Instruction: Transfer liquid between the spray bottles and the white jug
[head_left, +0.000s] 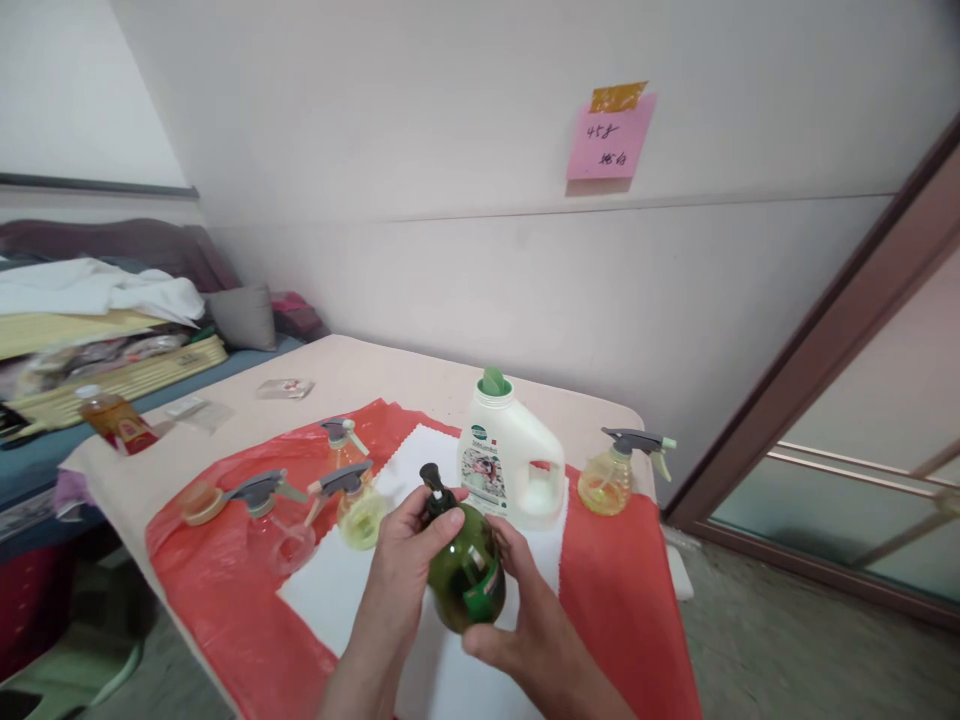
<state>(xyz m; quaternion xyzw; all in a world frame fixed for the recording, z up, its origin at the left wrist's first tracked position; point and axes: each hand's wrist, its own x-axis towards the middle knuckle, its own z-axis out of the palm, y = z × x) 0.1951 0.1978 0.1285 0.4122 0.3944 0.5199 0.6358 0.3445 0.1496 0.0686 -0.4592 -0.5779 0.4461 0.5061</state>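
A green pump bottle (466,565) with a black pump top is held tilted above a white cloth (442,445). My left hand (409,545) grips it around the neck, just below the pump. Around the lower right side of the bottle curves my right hand (517,610), thumb near its base. Just beyond stands a white detergent jug (517,455), with green showing in its mouth. Left of my hands are spray bottles: a yellowish one (361,515), a pink one (281,535) and an orange one (343,452).
Red plastic sheeting (615,600) covers much of the table (397,365). Another spray bottle (606,485) stands right of the jug. A round lid (202,502) lies at left, and a drink bottle (116,415) near the table's left edge. A wall (480,280) rises behind.
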